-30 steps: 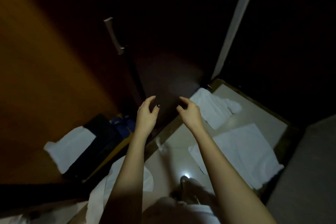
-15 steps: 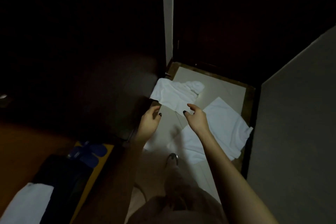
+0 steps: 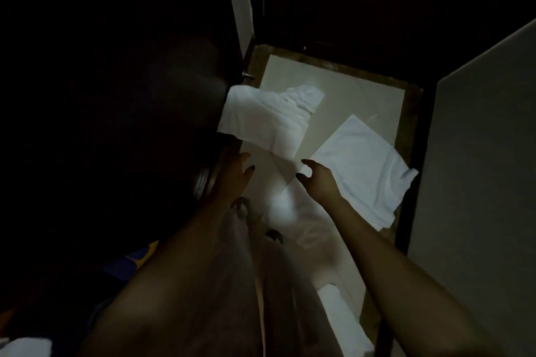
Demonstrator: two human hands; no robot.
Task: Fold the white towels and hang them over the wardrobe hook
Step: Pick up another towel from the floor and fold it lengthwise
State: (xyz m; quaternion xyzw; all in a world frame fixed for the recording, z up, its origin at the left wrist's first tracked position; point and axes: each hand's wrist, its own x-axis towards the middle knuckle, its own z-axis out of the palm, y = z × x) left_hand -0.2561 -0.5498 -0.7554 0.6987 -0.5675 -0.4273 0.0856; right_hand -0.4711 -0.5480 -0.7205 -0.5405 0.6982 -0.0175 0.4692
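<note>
1. Forearms low in frame, reaching forward and down; view swung off the wardrobe toward the floor, so pickup likely comes next.
2. Left hand [image 3: 235,175] and right hand [image 3: 317,180] mid-frame, fingers spread, empty.
3. Flat white cloth towel [image 3: 368,165] centre-right on pale tiled floor [image 3: 356,95].
4. Crumpled white towel [image 3: 269,116] beyond, upper centre; hook unseen.
</note>
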